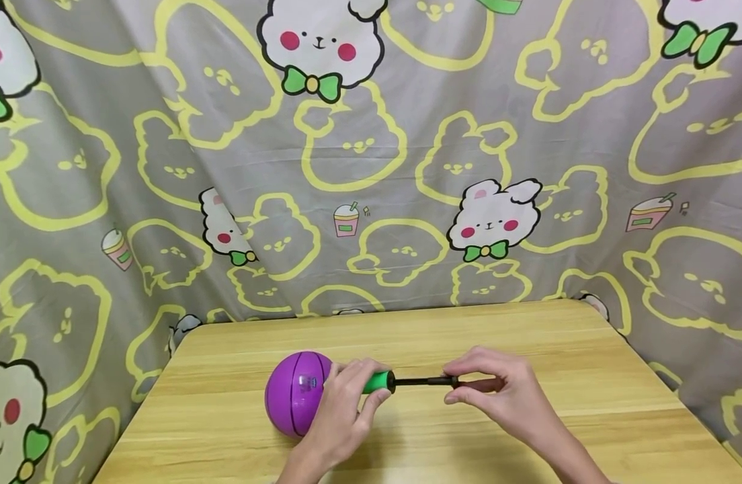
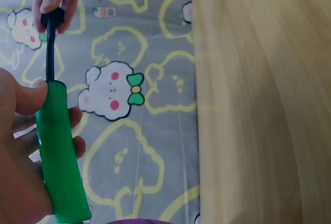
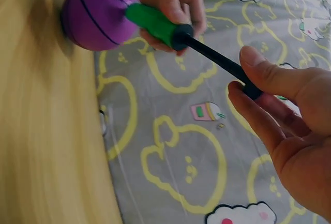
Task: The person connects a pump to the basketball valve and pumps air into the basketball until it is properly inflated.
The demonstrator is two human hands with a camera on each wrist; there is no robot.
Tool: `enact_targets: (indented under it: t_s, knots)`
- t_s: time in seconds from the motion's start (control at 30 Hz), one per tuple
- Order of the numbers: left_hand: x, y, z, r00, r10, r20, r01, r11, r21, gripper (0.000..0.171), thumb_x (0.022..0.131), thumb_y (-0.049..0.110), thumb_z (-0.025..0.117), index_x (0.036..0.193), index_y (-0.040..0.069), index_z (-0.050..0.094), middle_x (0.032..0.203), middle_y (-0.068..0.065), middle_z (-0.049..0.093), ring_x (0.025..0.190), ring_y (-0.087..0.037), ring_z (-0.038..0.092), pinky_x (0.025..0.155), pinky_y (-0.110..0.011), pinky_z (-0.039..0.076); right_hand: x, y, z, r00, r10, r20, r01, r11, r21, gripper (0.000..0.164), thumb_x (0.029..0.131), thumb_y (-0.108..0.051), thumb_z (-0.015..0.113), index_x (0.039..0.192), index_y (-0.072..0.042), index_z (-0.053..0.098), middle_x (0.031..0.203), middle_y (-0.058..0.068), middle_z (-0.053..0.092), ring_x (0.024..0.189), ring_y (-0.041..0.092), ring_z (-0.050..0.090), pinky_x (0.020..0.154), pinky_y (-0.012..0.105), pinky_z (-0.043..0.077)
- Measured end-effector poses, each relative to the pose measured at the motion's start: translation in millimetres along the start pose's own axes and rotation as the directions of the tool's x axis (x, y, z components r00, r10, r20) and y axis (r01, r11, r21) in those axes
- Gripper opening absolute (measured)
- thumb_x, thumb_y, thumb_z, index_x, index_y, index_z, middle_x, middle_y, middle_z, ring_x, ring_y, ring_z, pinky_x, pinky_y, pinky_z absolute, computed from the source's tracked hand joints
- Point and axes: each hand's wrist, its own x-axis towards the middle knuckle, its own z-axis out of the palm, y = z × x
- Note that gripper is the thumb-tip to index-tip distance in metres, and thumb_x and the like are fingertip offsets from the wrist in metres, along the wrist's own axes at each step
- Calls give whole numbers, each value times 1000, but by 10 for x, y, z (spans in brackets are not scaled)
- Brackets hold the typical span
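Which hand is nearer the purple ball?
The left hand, gripping the green barrel; the right hand, farther from the ball, holds the black handle.

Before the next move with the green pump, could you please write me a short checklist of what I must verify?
1. Green barrel held: ok, the left hand grips it.
2. Black handle held: ok, the right hand pinches it.
3. Black rod drawn out: ok, a length shows between barrel and handle.
4. Purple ball supported: ok, it appears to rest on the table.
5. Pump joined to ball: cannot tell, the joint does not show clearly.
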Motion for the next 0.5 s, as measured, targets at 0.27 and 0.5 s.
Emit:
enact_targets:
  t_s: [0.27, 0.5]
  knots:
    - [-10, 80, 52, 999, -8, 45, 7, 1000, 7, 15, 101, 26, 63, 114, 18, 67, 105, 13, 67, 98, -5, 63, 84, -38, 39, -16, 149, 285, 999, -34, -30, 34, 999, -9, 31, 75, 3, 87, 103, -7, 78, 99, 5, 74, 91, 19, 73, 66, 35, 59]
    - [-25, 107, 84, 995, -4, 99, 4, 1000, 0, 17, 102, 28, 62, 115, 18, 65, 108, 11, 67, 97, -5, 61, 85, -38, 38, -36, 236, 492, 996, -81, -44, 81, 997, 3, 31, 76, 3, 86, 104, -4, 77, 97, 9, 74, 89, 21, 74, 64, 34, 59]
